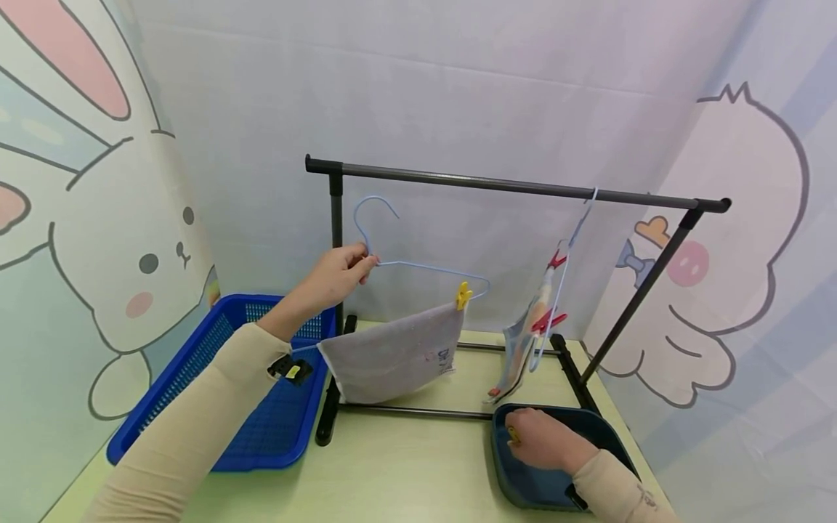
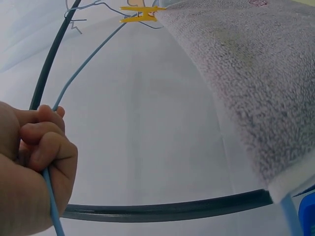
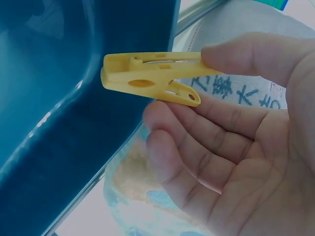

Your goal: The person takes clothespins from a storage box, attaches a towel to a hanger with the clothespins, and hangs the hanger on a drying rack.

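Note:
My left hand (image 1: 336, 272) pinches a light blue clothes hanger (image 1: 431, 268) just below its hook, in front of the rack. A grey towel (image 1: 392, 356) hangs slanted from the hanger, its right upper corner held by a yellow clothespin (image 1: 463, 296). The left wrist view shows curled fingers (image 2: 51, 142) round the blue wire. My right hand (image 1: 543, 439) is over the dark teal basin (image 1: 543, 483). Between its thumb and fingers it holds another yellow clothespin (image 3: 147, 73), whose jaws look closed on nothing.
A dark metal rack (image 1: 458, 178) stands on the pale table (image 1: 392, 472). On its right side hangs another blue hanger (image 1: 562, 283) with a patterned cloth (image 1: 519, 341) and red clothespins (image 1: 548, 322). A blue plastic basket (image 1: 288, 436) sits at the left.

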Demonstrator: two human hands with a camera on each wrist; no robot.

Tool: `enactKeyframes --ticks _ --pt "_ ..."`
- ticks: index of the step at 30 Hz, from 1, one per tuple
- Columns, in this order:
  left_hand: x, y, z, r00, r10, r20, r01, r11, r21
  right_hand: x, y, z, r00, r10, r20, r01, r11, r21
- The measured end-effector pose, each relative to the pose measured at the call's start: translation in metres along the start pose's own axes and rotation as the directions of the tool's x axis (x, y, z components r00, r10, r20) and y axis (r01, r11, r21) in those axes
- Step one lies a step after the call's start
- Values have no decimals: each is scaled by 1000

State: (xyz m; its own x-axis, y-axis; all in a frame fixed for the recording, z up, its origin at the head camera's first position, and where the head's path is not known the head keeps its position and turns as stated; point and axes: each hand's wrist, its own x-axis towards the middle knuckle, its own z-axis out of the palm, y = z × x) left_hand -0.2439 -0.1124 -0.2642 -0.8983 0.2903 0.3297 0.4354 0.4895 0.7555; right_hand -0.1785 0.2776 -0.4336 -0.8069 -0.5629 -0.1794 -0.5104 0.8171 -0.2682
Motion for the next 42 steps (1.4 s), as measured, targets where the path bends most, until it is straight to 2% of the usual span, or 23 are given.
enactKeyframes --ticks 8,15,27,42 --pt "-1 -2 1 1000 -3 3 3 1000 -21 3 -14 1 998 -67 -13 66 996 -67" --pt "-1 -2 2 1000 -25 5 25 999 -38 8 -29 0 995 -98 -13 97 993 -69" --pt "-1 -1 3 1000 -31 3 31 999 -42 18 -50 -4 979 -198 -55 191 975 -113" --pt "-1 -1 5 1000 -25 14 26 998 -55 34 -75 -10 975 -219 -32 214 971 -110"
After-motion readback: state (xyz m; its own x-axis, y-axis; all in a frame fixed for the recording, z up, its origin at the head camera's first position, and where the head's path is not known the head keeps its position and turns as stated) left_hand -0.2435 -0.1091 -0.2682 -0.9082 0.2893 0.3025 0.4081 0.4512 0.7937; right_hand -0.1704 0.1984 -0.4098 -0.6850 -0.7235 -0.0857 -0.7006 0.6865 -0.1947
